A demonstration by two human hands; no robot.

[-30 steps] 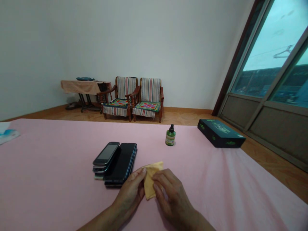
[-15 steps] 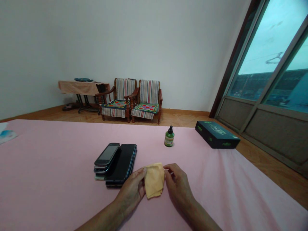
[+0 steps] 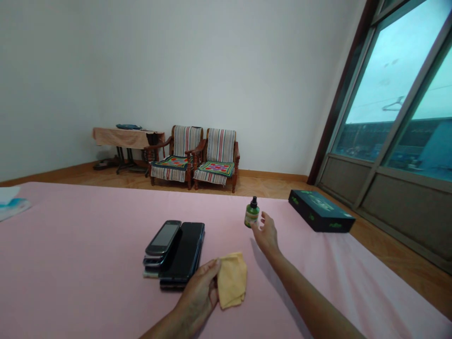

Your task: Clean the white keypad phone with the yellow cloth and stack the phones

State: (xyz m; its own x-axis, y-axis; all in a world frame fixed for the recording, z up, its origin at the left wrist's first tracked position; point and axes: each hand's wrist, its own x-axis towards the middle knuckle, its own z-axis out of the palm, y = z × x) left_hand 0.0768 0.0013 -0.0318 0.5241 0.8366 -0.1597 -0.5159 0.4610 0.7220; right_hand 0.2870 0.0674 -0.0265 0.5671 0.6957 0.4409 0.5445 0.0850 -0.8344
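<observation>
A folded yellow cloth (image 3: 232, 281) is pinched at its left edge by my left hand (image 3: 200, 294). My right hand (image 3: 266, 234) reaches out over the pink sheet, its fingers apart beside the lower right side of a green bottle with a black spray top (image 3: 252, 214). The bottle stands upright; whether the fingertips touch it is hard to tell. Left of the cloth lie two stacks of phones, side by side: one topped by a small grey phone (image 3: 164, 237), the other by a larger black phone (image 3: 183, 249).
A flat black box with green marks (image 3: 321, 212) lies on the pink sheet (image 3: 88, 245) at the right. A white and blue packet (image 3: 13, 207) is at the far left. Beyond the sheet are two wooden chairs (image 3: 216, 168) and a covered table (image 3: 120, 137).
My right hand has left the cloth and moved forward to the bottle, opening its fingers. My left hand still holds the cloth. The whole view has shifted slightly.
</observation>
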